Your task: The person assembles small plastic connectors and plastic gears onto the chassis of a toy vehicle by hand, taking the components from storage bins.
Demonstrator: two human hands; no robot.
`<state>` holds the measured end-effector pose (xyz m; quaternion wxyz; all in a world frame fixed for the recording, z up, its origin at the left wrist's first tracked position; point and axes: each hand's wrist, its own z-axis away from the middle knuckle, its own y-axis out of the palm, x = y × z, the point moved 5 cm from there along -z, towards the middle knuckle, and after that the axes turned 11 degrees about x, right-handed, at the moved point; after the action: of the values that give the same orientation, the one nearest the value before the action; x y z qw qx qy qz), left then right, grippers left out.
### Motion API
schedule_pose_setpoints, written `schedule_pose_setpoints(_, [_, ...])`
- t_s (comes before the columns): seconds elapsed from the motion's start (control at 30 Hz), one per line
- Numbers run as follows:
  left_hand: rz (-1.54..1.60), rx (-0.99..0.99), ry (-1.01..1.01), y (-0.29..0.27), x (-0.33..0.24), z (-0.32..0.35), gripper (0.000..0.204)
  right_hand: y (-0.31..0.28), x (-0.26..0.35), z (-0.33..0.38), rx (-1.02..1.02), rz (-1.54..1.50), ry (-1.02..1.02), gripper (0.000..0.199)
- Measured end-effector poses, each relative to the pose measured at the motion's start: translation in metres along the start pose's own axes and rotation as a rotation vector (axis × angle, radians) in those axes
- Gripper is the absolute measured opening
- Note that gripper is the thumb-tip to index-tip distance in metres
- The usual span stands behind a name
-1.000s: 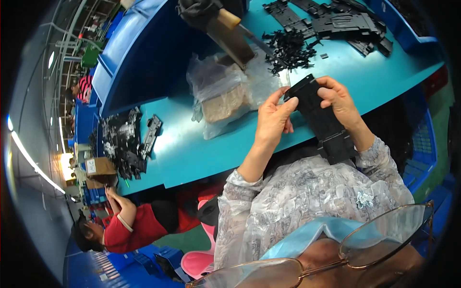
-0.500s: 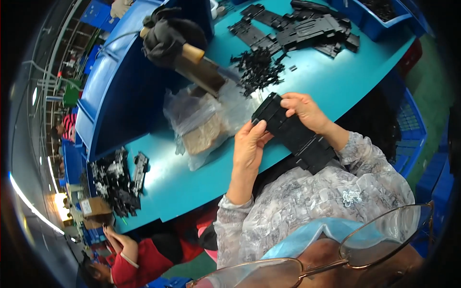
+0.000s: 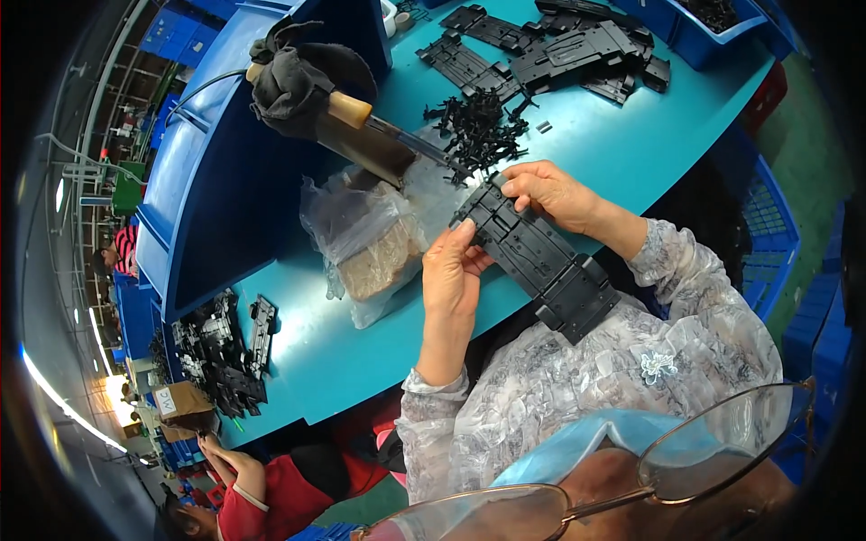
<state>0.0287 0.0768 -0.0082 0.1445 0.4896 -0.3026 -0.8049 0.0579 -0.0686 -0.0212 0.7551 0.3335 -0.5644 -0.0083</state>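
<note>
A long black plastic chassis (image 3: 532, 248) with raised ribs and small posts is held between my two hands, slanting from the table edge down toward my lap. The thumb and fingers of my left hand (image 3: 453, 275) pinch its left edge near the far end. On the opposite edge, my right hand (image 3: 552, 196) grips the far right corner. A soldering iron (image 3: 410, 140) with a yellow handle and a dark cloth wrapped round it reaches toward that far end. Its tip is very close to the chassis; contact I cannot tell.
Beyond the chassis lies a heap of small black parts (image 3: 476, 126), with more black chassis pieces (image 3: 577, 54) behind. A plastic-wrapped block (image 3: 379, 261) sits under the iron. A blue bin wall (image 3: 216, 171) curves at left. A co-worker in red (image 3: 280, 482) sits at lower left.
The chassis has turned over so its ribbed face with posts shows, and its far end has shifted left toward the iron's tip. Both hands have moved slightly left, still gripping it.
</note>
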Motion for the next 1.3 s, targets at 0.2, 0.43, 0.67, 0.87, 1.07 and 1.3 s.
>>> schedule_pose_setpoints(0.2, [0.005,0.014,-0.002,-0.002,-0.001,0.0,0.011,-0.004,-0.003,-0.003,-0.013,-0.062,0.015,0.014])
schedule_pose_setpoints(0.43, [0.002,0.041,0.012,0.002,-0.009,0.0,0.011,0.004,0.013,-0.005,0.039,-0.05,0.013,0.013])
schedule_pose_setpoints(0.67, [-0.02,0.044,0.014,-0.001,-0.011,0.002,0.012,0.005,0.011,-0.004,0.018,-0.086,0.047,0.005])
schedule_pose_setpoints(0.87, [-0.041,0.073,0.039,-0.003,-0.013,0.0,0.013,0.004,0.006,-0.01,0.053,-0.119,0.076,0.004])
schedule_pose_setpoints(1.07, [0.023,0.069,0.067,0.0,-0.019,-0.005,0.012,0.008,0.024,-0.011,0.103,-0.095,-0.028,0.01])
schedule_pose_setpoints(1.3, [0.138,0.05,0.103,-0.011,-0.015,-0.009,0.016,0.013,0.024,-0.015,0.126,-0.126,-0.053,0.009])
